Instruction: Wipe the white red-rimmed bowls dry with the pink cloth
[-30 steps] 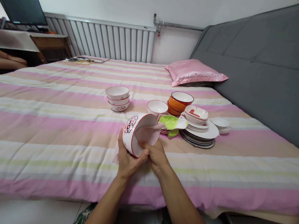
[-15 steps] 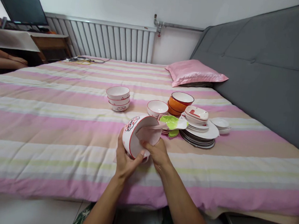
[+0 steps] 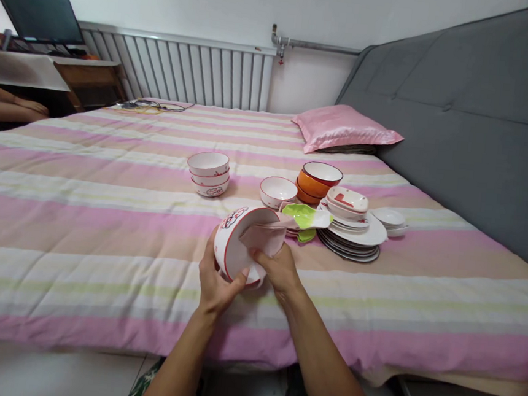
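Observation:
A white bowl (image 3: 236, 245) with a red rim and a flower print is tilted on its side above the bed's front part. My left hand (image 3: 217, 280) grips it from the left, thumb over the rim. A pale pink cloth (image 3: 267, 238) is pinched in my right hand (image 3: 280, 270) and pressed against the bowl's inside. Just beyond the cloth lie green leaf-shaped dishes (image 3: 306, 216). Behind my hands stand a single red-rimmed bowl (image 3: 278, 190) and, further left, a stack of similar bowls (image 3: 208, 174).
Orange bowls (image 3: 314, 182) are stacked behind a pile of plates (image 3: 372, 232) topped by rectangular dishes (image 3: 347, 202). Small white dishes (image 3: 389, 218) sit right of it. A pink pillow (image 3: 344, 131) lies by the grey headboard (image 3: 475, 105). Another person's arm (image 3: 8, 102) shows at left.
My left hand and the bowl have shifted slightly left and down, and the bowl has turned a little. My right hand stays with the cloth at the bowl's inside.

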`<state>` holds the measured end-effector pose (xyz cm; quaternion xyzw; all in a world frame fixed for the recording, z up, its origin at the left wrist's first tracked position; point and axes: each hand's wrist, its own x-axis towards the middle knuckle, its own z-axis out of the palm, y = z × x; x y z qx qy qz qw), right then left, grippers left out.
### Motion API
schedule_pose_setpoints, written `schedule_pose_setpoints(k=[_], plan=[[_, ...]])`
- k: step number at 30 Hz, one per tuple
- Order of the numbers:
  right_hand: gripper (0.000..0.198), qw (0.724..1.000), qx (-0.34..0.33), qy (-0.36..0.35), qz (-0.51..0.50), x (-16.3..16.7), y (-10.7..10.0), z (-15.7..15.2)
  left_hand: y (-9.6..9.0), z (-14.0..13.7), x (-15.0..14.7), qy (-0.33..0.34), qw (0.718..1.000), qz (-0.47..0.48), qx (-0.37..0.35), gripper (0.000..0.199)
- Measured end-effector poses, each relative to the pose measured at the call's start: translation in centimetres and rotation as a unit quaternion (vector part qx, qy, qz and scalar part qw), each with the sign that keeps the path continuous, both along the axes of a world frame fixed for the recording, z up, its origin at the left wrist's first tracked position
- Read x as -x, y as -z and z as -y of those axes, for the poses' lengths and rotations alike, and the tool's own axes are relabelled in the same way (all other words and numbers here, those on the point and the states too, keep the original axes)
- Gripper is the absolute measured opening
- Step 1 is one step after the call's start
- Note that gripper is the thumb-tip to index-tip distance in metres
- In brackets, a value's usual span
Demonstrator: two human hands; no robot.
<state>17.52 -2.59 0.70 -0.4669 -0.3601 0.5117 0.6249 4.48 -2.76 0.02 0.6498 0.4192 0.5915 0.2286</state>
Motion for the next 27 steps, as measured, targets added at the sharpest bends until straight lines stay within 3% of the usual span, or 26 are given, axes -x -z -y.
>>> schedule_pose_setpoints(k=[8,17,27], plan=[[0.042,0.999,-0.007,-0.002,0.038,-0.4,0.3,-0.2,-0.1,-0.5,0.9,0.013,1.000,0.001,-0.010,0.070],[0.039,0.997,-0.009,-0.022,0.077,-0.7,0.5,-0.1,-0.4,-0.7,1.6,0.039,0.997,0.023,0.064,0.063],[0.038,0.991,0.010,-0.054,0.120,-1.4,1.3,-0.4,0.3,-1.1,2.7,0.150,0.981,0.051,0.113,0.065]])
